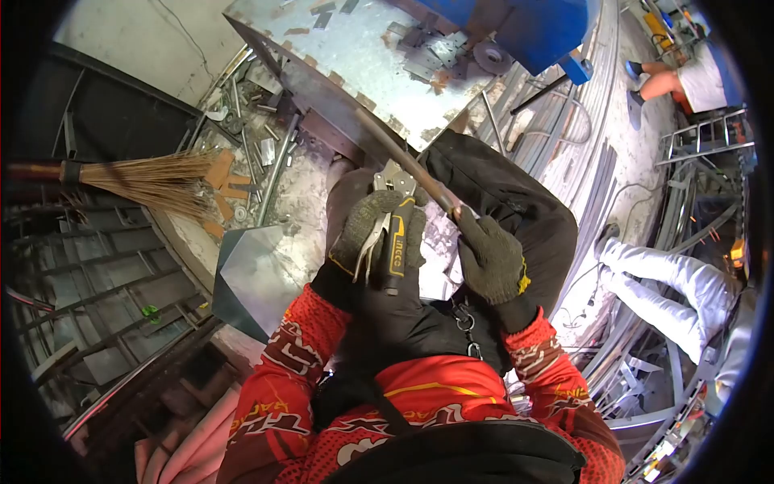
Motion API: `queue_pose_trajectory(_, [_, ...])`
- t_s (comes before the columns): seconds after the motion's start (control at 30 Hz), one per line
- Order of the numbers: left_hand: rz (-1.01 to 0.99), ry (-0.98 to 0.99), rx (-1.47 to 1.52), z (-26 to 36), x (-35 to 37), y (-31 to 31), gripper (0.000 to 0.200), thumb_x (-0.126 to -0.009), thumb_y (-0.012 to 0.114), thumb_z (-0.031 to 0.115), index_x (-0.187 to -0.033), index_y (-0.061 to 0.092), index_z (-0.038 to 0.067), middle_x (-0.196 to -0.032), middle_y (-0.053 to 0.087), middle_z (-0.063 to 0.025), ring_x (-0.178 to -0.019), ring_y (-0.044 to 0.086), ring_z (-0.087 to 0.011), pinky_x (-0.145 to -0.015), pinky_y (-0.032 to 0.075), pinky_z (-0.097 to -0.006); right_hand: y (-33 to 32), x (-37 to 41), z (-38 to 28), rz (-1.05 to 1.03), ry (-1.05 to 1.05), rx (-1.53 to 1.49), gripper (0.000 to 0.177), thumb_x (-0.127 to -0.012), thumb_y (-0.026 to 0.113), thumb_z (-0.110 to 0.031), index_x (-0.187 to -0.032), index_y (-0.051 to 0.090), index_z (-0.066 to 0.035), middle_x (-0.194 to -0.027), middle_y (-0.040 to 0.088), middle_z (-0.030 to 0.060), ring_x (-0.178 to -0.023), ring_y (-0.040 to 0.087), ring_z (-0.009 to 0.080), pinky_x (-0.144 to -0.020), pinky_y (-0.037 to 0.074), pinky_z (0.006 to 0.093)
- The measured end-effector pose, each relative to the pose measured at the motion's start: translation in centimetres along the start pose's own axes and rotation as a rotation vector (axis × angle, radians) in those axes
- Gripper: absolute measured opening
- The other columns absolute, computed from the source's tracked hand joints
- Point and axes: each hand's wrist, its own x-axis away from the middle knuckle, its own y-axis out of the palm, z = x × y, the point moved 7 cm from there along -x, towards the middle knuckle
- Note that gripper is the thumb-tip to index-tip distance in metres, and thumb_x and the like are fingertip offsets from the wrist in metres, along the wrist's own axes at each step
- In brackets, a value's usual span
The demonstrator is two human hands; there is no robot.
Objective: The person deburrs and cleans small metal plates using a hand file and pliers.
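Note:
My left hand (367,230), in a dark knitted glove, is closed around a pair of locking pliers (397,242) with a black and yellow handle and metal jaws pointing up. My right hand (492,262), gloved the same way, has its fingers wrapped at the near end of a long brown bar (407,164). The bar slants up and left, close along the edge of the metal-topped table (322,60). Both hands are above my lap, between my dark trouser legs (508,181).
A straw broom (149,181) lies at the left by scattered metal scraps. Beside my left leg is a bent sheet of metal (250,270). Long metal strips (597,185) cover the floor at right, where two people (665,282) are partly visible. Something blue (540,36) stands on the table.

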Motion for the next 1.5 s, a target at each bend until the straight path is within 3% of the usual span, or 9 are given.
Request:
queue_pose_trajectory(0.1, [-0.08, -0.06, 0.146, -0.3, -0.2, 2.5, 0.047, -0.105, 0.049, 0.035, -0.132, 0.059, -0.001, -0.087, 0.064, -0.0156, -0.067, 0.064, -0.0298, -0.059, 0.057, -0.046, 0.0, -0.2, -0.3, 0.072, -0.012, 0.023, 0.054, -0.086, 0.072, -0.009, -0.14, 0.066, -0.01, -0.088, 0.061, 0.0111, -0.071, 0.066, 0.0321, -0.061, 0.053, 0.0436])
queue_pose_trajectory(0.17, [0.009, 0.094, -0.278, 1.7, -0.2, 1.4, 0.041, -0.102, 0.06, 0.037, -0.124, 0.066, 0.003, -0.086, 0.067, -0.013, -0.067, 0.067, -0.027, -0.059, 0.059, -0.0443, 0.2, -1.7, -0.3, 0.065, -0.038, 0.026, 0.054, -0.086, 0.072, -0.009, -0.14, 0.066, -0.01, -0.088, 0.061, 0.0112, -0.072, 0.066, 0.0325, -0.062, 0.053, 0.0434])
queue_pose_trajectory(0.23, [0.051, 0.02, 0.057, 1.5, -0.3, 1.3, 0.043, -0.102, 0.058, 0.037, -0.125, 0.065, 0.001, -0.085, 0.068, -0.0138, -0.067, 0.067, -0.0274, -0.058, 0.058, -0.0445, 0.0, -2.7, -0.4, 0.057, -0.071, 0.029, 0.053, -0.086, 0.072, -0.008, -0.139, 0.066, -0.01, -0.088, 0.061, 0.0114, -0.072, 0.066, 0.0328, -0.062, 0.053, 0.0433])
queue_pose_trajectory(0.4, [0.24, 0.027, 0.039, 0.9, 0.3, 0.0, 0.044, -0.102, 0.056, 0.036, -0.127, 0.065, 0.001, -0.086, 0.069, -0.0153, -0.066, 0.068, -0.0289, -0.057, 0.059, -0.0457, -1.1, -2.2, -0.4, 0.164, -0.134, -0.046, 0.053, -0.086, 0.072, -0.009, -0.139, 0.067, -0.011, -0.087, 0.061, 0.0099, -0.072, 0.065, 0.0311, -0.062, 0.052, 0.0427])
queue_pose_trajectory(0.57, [-0.123, -0.06, 0.114, 0.3, -0.8, 0.5, 0.042, -0.103, 0.057, 0.036, -0.124, 0.063, 0.0, -0.092, 0.07, -0.0172, -0.072, 0.071, -0.0316, -0.059, 0.062, -0.0454, 0.7, -3.8, 0.4, 0.127, -0.074, 0.003, 0.054, -0.087, 0.072, -0.009, -0.14, 0.066, -0.013, -0.087, 0.061, 0.0095, -0.073, 0.065, 0.0315, -0.063, 0.052, 0.0434])
queue_pose_trajectory(0.7, [0.124, -0.017, 0.093, 0.7, -0.5, -1.4, 0.039, -0.102, 0.059, 0.033, -0.123, 0.063, 0.001, -0.095, 0.07, -0.0174, -0.073, 0.071, -0.0328, -0.061, 0.064, -0.0465, 2.7, -8.4, -0.8, 0.205, -0.219, -0.071, 0.055, -0.087, 0.073, -0.012, -0.141, 0.066, -0.017, -0.086, 0.059, 0.0097, -0.072, 0.065, 0.0319, -0.063, 0.052, 0.0441])
queue_pose_trajectory(0.77, [-0.058, -0.056, 0.092, 0.8, -0.6, 0.4, 0.037, -0.101, 0.061, 0.03, -0.124, 0.064, 0.002, -0.095, 0.07, -0.0173, -0.074, 0.072, -0.0325, -0.062, 0.064, -0.0488, 2.6, -8.7, -1.0, 0.251, -0.238, -0.107, 0.055, -0.088, 0.073, -0.012, -0.142, 0.066, -0.019, -0.088, 0.06, 0.0101, -0.072, 0.065, 0.032, -0.062, 0.053, 0.044])
queue_pose_trajectory(1.37, [-0.127, -0.041, 0.082, 0.9, -0.6, 1.2, 0.038, -0.102, 0.061, 0.034, -0.123, 0.062, 0.002, -0.091, 0.069, -0.0159, -0.071, 0.07, -0.0301, -0.06, 0.062, -0.0463, 1.8, -2.6, 0.7, 0.105, -0.035, -0.085, 0.055, -0.089, 0.073, -0.01, -0.144, 0.065, -0.015, -0.086, 0.06, 0.0126, -0.075, 0.067, 0.0347, -0.065, 0.054, 0.0458])
queue_pose_trajectory(1.5, [0.205, -0.079, 0.039, -0.4, -0.9, -1.3, 0.043, -0.101, 0.058, 0.03, -0.13, 0.059, -0.001, -0.095, 0.067, -0.016, -0.072, 0.068, -0.0289, -0.063, 0.061, -0.0501, 1.9, -2.4, 1.0, 0.098, 0.036, -0.108, 0.055, -0.09, 0.072, -0.008, -0.144, 0.065, -0.016, -0.091, 0.065, 0.0143, -0.081, 0.069, 0.0351, -0.069, 0.056, 0.0445])
